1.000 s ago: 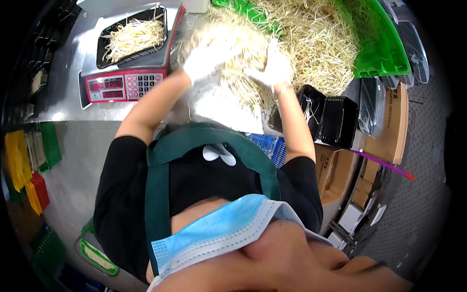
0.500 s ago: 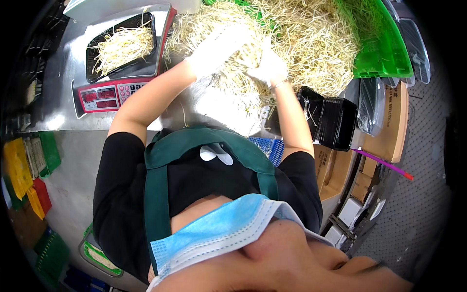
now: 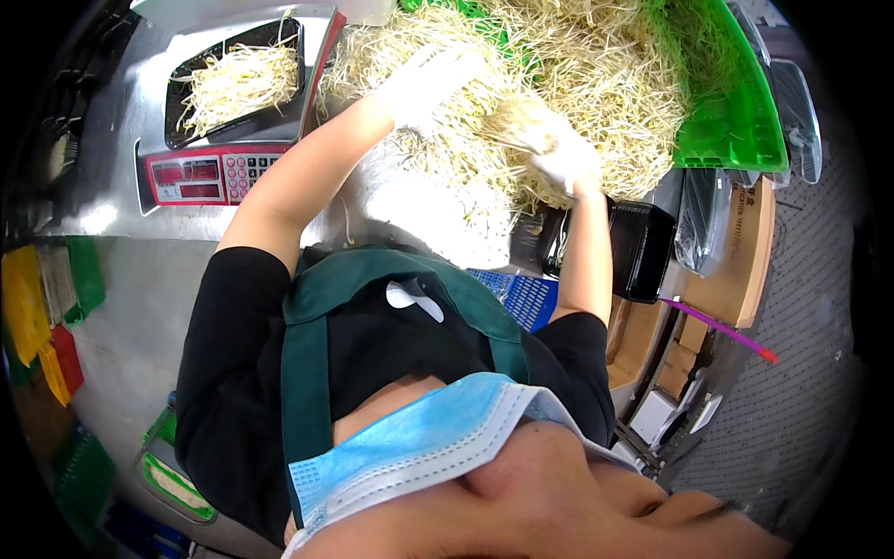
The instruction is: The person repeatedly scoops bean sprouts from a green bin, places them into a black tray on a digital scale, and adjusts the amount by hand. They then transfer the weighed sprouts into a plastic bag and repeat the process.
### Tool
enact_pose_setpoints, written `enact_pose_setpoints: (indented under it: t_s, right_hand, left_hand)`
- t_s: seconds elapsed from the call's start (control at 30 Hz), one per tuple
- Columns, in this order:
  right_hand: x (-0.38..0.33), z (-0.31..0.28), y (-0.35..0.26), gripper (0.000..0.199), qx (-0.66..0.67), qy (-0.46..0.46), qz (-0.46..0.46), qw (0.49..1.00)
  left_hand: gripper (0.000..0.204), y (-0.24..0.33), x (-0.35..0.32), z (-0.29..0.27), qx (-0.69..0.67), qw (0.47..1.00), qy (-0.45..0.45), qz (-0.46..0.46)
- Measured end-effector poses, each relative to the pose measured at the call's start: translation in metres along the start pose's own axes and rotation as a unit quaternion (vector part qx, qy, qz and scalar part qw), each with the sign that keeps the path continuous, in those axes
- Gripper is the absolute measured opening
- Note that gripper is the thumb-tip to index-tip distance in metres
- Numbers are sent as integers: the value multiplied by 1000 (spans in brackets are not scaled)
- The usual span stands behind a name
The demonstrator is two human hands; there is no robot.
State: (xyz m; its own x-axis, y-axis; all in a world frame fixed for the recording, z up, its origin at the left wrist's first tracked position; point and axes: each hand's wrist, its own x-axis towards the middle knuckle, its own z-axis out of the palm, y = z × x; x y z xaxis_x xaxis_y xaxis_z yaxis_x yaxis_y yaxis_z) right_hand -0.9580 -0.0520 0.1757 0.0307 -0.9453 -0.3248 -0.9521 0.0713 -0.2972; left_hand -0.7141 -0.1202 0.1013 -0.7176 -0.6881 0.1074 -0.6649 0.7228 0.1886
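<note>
A big heap of pale bean sprouts [image 3: 615,102] spreads over the metal table and spills from a green crate [image 3: 736,140]. My left hand [image 3: 430,86], in a white glove, lies on the left part of the heap with its fingers stretched out; glare blurs their edges. My right hand [image 3: 570,164], gloved too, is closed on a bunch of sprouts [image 3: 520,125] at the heap's near side. On the left, a black tray [image 3: 175,110] holding sprouts rests on a red-and-silver digital scale [image 3: 265,149].
Beside my right forearm stand nested black trays [image 3: 643,250]. Clear plastic lids [image 3: 705,219] and a cardboard box [image 3: 747,252] are farther right, with a purple stick [image 3: 717,328] jutting out. A blue perforated basket [image 3: 529,300] sits below the table's front edge.
My right hand has moved right and nearer to me, and a bunch of sprouts now shows in its grasp. My left hand has shifted slightly right over the heap.
</note>
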Motion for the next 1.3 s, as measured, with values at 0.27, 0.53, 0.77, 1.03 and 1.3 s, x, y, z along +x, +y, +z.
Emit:
enact_pose_setpoints:
  t_s: [0.27,0.53,0.77,1.03,1.3]
  right_hand:
    - [-19,-9,-10,73,256,194,-98,942]
    - [11,-1,-169,62,216,232,-188,930]
    - [30,18,-364,45,-228,64,-278,931]
    - [50,62,-369,49,-208,49,-355,910]
    - [46,13,-342,86,-281,-30,-346,895]
  left_hand:
    - [52,28,-148,-73,-172,983,70,2]
    - [49,-69,-254,-93,-359,738,515,-248]
    - [70,-121,-237,-55,-682,531,431,-260]
    - [39,-172,-231,-81,-423,799,406,-132]
    - [77,-132,-216,-118,-16,964,249,-95]
